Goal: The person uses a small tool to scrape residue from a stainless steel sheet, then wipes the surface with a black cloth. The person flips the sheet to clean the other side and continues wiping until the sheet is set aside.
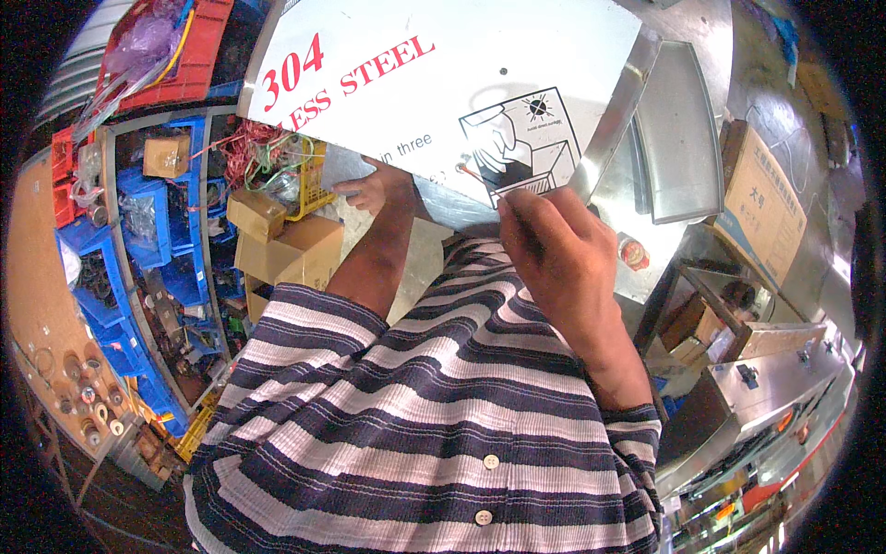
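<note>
A large sheet-metal panel point(397, 92), covered in white film with red and black printing, spans the upper middle in front of me. It has a small dark hole near its centre and another near its lower edge. My right hand point(558, 263) is closed in a pinch over the panel's near edge. What its fingertips hold, if anything, is hidden. A thin orange-red piece point(470, 173) shows at the lower hole, just beyond those fingertips. My left hand point(374, 187) is at the panel's lower left edge, partly beneath it, with its visible fingers apart and nothing seen in them.
On the left stand blue bins point(143, 217), a yellow basket point(314, 175) with tangled cords, and an open cardboard box point(291, 254). To the right are a curved grey metal piece point(683, 138), a small red round item point(633, 253), a carton point(764, 203) and a metal cabinet point(757, 397).
</note>
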### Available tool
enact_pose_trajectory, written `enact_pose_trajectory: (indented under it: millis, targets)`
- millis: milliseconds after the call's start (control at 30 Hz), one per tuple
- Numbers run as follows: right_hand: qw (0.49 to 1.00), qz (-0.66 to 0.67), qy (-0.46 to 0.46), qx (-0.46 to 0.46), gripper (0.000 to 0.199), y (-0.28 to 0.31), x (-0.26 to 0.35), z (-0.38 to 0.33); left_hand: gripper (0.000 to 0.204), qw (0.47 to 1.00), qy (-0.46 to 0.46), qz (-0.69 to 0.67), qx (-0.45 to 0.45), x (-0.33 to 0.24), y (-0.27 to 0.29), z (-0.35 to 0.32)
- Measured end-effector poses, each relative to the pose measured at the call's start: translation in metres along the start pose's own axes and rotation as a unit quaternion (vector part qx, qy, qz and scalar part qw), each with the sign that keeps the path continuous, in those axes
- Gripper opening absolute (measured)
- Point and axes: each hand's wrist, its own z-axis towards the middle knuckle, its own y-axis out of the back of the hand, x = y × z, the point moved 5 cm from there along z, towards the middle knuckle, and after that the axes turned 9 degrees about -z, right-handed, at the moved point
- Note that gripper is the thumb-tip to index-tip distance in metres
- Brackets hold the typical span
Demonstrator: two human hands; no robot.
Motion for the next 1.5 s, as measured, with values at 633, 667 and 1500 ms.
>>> enact_pose_trajectory:
  millis: [633, 667, 1500]
  targets:
    - [0.999, 0.005, -0.026, -0.018, 0.017, -0.0004, -0.0046, 0.0028, 0.112, 1.000, -0.004, 0.001, 0.007, -0.0041, -0.0005, 0.0028]
    - [1.000, 0.006, -0.025, -0.013, 0.017, -0.0017, -0.0053, 0.0026, 0.112, 1.000, -0.003, 0.003, 0.008, -0.0039, -0.0004, 0.0030]
    - [0.997, -0.062, 0.044, -0.025, 0.025, 0.0005, -0.0041, -0.0027, 0.113, 1.000, 0.000, 0.001, 0.010, -0.0062, 0.0004, 0.0010]
